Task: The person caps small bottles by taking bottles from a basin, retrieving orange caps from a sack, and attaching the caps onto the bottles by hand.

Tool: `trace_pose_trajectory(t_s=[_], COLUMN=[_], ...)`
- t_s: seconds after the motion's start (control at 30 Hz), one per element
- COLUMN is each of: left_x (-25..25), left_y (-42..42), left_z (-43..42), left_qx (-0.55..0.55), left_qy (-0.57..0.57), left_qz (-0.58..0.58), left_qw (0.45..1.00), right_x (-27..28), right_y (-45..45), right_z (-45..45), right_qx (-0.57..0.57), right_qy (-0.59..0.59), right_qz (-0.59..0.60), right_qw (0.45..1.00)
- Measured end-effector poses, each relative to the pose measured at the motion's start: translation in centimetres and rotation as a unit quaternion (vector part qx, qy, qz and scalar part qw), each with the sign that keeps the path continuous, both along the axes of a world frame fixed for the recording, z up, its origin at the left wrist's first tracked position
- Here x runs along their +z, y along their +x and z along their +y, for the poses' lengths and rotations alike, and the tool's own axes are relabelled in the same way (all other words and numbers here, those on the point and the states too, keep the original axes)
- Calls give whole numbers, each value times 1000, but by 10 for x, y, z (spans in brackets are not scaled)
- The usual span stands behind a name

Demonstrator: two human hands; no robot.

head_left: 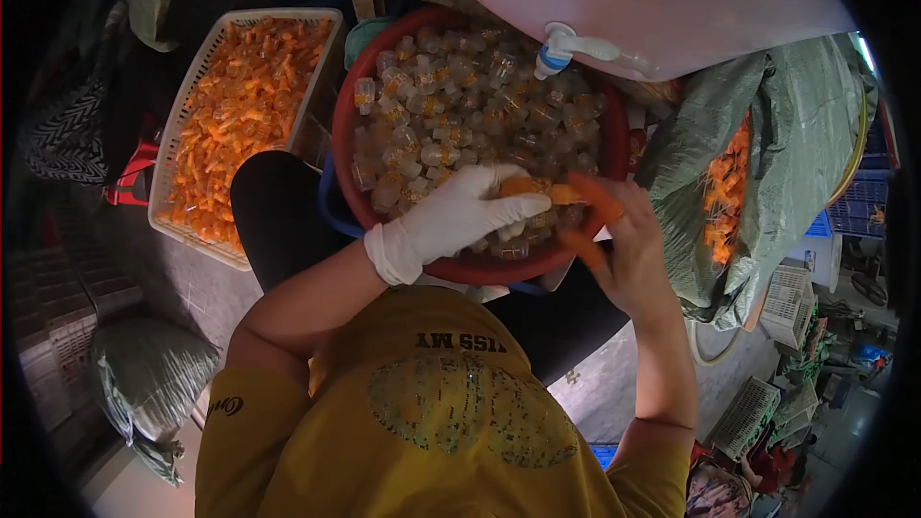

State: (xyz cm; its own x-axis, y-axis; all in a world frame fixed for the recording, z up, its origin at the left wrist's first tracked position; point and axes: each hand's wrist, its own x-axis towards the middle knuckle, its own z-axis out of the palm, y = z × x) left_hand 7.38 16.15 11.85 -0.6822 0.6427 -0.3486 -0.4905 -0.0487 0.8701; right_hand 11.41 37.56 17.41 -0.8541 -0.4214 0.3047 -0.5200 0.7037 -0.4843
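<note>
Small orange piece [565, 194] is pinched in our gloved left hand [460, 208] over a red tub [343, 129] of clear bottles [441, 153], our right hand [630, 235] close against it, orange-tipped thumb and finger apart; whether the right also grips, we cannot tell

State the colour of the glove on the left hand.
The glove is white; it shows best in the head view, the only one here.
</note>
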Motion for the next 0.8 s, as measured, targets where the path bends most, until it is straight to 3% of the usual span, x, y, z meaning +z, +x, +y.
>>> trace_pose_trajectory(t_s=[0.07, 0.1, 0.13, 0.17, 0.2, 0.23, 0.27, 0.3, 0.33, 0.5, 0.6, 0.63, 0.67, 0.7, 0.8], left_x=[-1, -11, -11, -7, -7, -7, -7, -9, -13, -43, -36, -44, -60, -43, -37], left_y=[-2, 1, 4, 8, 9, 9, 9, 18, 20, 14, -2, -10, -21, -25, -40], left_z=[-6, -5, -4, 0, 2, 4, 6, 7, 7, -11, -63, -90, -120, -139, -169], left_qx=[-74, -100, -127, -94, -48, 3, 55, 91, 97, 75, 261, 322, 426, 429, 459], left_qy=[47, 51, 56, 38, -44, -122, -191, -217, -228, -270, -345, -395, -352, -445, -471], left_qz=[-58, -53, -48, 41, 287, 512, 702, 742, 742, 723, 621, 532, 426, 506, 549], left_qw=[994, 992, 989, 994, 956, 850, 684, 627, 623, 632, 653, 676, 716, 602, 517], right_x=[0, -9, -14, -18, -20, -21, -28, -34, -36, -57, -47, -47, -48, -53, -102], right_y=[0, 6, 10, 15, 20, 22, 22, 20, 19, 12, -4, -6, -7, -11, -15], right_z=[1, 8, 9, 11, 10, 10, 14, 16, 18, 23, 52, 72, 101, 132, 257], right_qx=[57, 63, 46, 23, -23, -70, -65, -61, -57, -69, -202, -245, -287, -345, -478], right_qy=[83, 88, 51, 12, -68, -146, -208, -269, -329, -223, -310, -324, -335, -293, -68], right_qz=[120, 117, 42, -29, -171, -307, -360, -410, -456, -400, -260, -187, -112, -62, 37], right_qw=[988, 987, 997, 999, 983, 938, 907, 869, 825, 886, 892, 895, 890, 890, 875])
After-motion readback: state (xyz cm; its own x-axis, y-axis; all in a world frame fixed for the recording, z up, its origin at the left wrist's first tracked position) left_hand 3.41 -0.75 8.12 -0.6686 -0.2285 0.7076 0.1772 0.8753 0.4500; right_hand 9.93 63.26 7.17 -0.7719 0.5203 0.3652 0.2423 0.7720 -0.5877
